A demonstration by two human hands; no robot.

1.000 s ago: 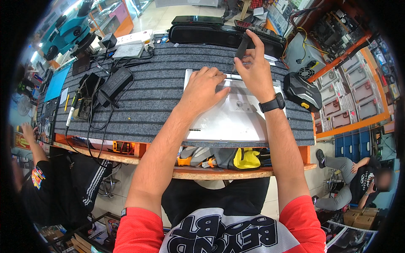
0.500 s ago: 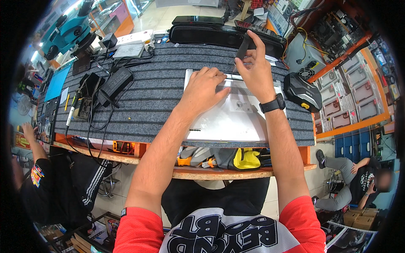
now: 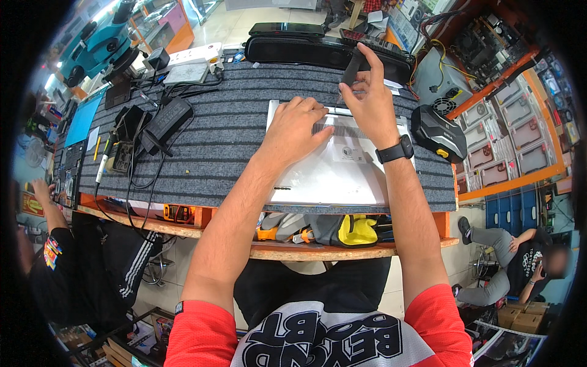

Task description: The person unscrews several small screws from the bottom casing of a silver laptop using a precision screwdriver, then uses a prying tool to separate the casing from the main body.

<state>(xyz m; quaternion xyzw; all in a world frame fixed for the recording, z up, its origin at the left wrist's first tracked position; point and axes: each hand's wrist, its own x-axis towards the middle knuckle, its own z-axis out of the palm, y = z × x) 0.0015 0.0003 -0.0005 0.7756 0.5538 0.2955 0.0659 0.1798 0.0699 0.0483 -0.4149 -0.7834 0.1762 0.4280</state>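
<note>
Nothing has visibly moved since the earlier frame: the right hand [image 3: 372,105] grips a black screwdriver-like tool [image 3: 351,68] at the far edge of an upturned silver laptop [image 3: 327,182]; the left hand [image 3: 295,128] lies spread on its underside. Below, an open wooden shelf [image 3: 342,251] holds a yellow-and-black item [image 3: 358,230] and a multimeter [image 3: 178,213]. Striped grey matting [image 3: 226,137] covers the bench; a person [image 3: 521,263] sits at right.

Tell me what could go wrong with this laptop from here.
The black tool in the right grip might slip and scratch the laptop.
The left grip rests close to the tool's shaft and could get nicked.
The laptop lies near the front edge of the bench; a hard pull might shift it off.
</note>
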